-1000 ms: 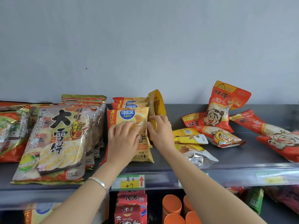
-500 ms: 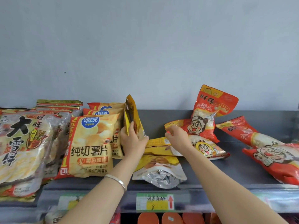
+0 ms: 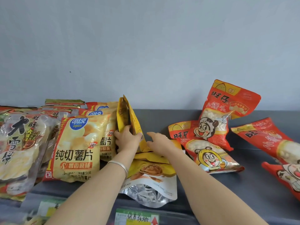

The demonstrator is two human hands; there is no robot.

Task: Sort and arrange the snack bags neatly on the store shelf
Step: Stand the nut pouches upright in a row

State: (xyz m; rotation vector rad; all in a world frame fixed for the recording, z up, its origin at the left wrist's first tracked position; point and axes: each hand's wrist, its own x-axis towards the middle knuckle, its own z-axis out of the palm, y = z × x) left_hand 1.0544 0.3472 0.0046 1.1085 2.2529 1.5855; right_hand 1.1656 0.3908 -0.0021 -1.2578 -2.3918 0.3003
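Note:
My left hand (image 3: 127, 140) grips an upright yellow pouch (image 3: 125, 116) standing on edge beside the row of yellow potato chip bags (image 3: 76, 146). My right hand (image 3: 159, 141) hovers with fingers apart over flat yellow pouches (image 3: 155, 157) just right of it. A yellow and silver walnut pouch (image 3: 151, 181) lies at the shelf's front edge under my forearms. Red cartoon snack bags (image 3: 222, 117) lie scattered to the right, one leaning against the wall, another (image 3: 211, 158) flat in front of it.
Large clear rice cracker bags (image 3: 17, 151) are stacked at the far left. More red bags (image 3: 272, 146) lie at the right edge. The grey shelf (image 3: 243, 192) has a price label strip (image 3: 138, 218) along its front. A pale wall stands behind.
My left hand went from the front chip bag to gripping the upright yellow pouch. My right hand left that pouch, reached right to the flat pouches, and now hovers open above them.

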